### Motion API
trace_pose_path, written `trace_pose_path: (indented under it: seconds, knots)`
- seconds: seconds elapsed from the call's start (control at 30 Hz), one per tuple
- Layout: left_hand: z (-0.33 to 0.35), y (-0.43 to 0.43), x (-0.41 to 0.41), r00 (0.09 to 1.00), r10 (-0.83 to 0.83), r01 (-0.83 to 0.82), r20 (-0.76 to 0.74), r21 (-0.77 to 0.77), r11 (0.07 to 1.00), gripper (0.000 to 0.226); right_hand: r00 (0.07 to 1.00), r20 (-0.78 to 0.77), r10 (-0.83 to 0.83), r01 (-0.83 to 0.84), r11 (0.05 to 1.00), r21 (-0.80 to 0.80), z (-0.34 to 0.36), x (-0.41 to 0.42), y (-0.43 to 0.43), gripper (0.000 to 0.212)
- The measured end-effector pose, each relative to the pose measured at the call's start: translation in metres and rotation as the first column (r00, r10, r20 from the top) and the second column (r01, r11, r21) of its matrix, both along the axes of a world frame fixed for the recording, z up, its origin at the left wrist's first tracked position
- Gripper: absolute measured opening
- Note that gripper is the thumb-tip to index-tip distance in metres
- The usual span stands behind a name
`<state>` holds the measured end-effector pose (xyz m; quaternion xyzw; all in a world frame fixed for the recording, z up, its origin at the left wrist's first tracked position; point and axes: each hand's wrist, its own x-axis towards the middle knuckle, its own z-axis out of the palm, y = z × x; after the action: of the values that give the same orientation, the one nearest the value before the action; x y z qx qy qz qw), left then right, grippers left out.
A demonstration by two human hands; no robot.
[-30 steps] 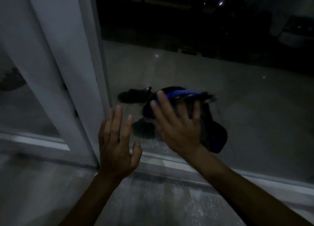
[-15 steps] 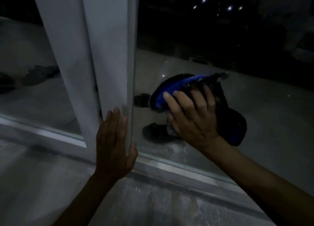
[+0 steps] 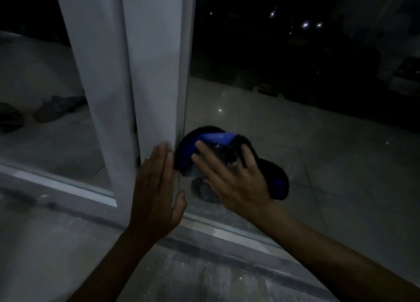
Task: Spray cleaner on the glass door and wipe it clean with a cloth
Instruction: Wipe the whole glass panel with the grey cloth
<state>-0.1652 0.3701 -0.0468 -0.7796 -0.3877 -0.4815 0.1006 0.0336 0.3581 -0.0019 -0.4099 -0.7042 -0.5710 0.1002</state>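
Observation:
The scene is dim. My right hand (image 3: 229, 176) presses a dark blue and black cloth (image 3: 216, 139) flat against the lower part of the glass door (image 3: 306, 124), close to its left edge. The cloth bunches above my fingers and hangs out to the right of my palm. My left hand (image 3: 156, 188) lies flat with straight fingers on the white door frame (image 3: 156, 74), right beside the cloth. No spray bottle is in view.
The door's bottom rail (image 3: 227, 231) and floor track run across below my hands. Through the glass I see a tiled floor and dark shoes (image 3: 59, 107) at the left. A dusty floor (image 3: 181, 276) lies under my arms.
My left hand moved from hovering in the air onto the frame. My right hand slid the cloth left along the glass, toward the frame. My view shifted left.

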Motion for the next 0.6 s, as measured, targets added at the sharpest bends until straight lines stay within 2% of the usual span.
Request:
trace_pose_path:
  seconds: [0.1,0.17,0.33,0.4,0.47,0.53,0.6]
  knots:
    - [-0.005,0.001,-0.009,1.0,-0.001,0.001,-0.016,-0.034,0.999,0.089,0.974,0.228,0.003,0.035,0.987,-0.16,-0.015,0.019,-0.005,0.053]
    - [-0.007,-0.002,-0.011,1.0,-0.013,0.012,-0.007,-0.057,0.998,0.089,0.97,0.243,0.003,0.043,0.982,-0.185,-0.009,0.028,-0.011,0.055]
    - [-0.01,-0.008,-0.014,0.999,-0.025,0.026,0.026,-0.04,0.999,0.087,0.996,-0.085,0.017,-0.017,1.0,0.0,0.015,-0.002,-0.003,0.049]
    - [-0.011,-0.008,-0.016,0.999,-0.024,0.025,0.029,-0.038,0.999,0.085,0.99,-0.139,0.032,-0.027,0.999,0.041,0.006,-0.019,0.007,0.049]
    - [-0.011,-0.008,-0.018,0.999,-0.029,0.03,0.019,-0.028,0.999,0.085,0.998,-0.047,0.032,-0.033,0.999,-0.029,-0.015,-0.017,0.009,0.047]
    - [-0.013,-0.009,-0.019,0.999,-0.029,0.029,0.014,-0.036,0.999,0.087,0.988,0.154,0.029,-0.003,0.986,-0.169,-0.037,0.003,0.004,0.043]
    - [-0.013,-0.013,-0.017,0.999,-0.034,0.035,0.011,-0.045,0.998,0.089,0.961,0.275,0.012,0.065,0.961,-0.268,-0.046,0.028,-0.01,0.047]
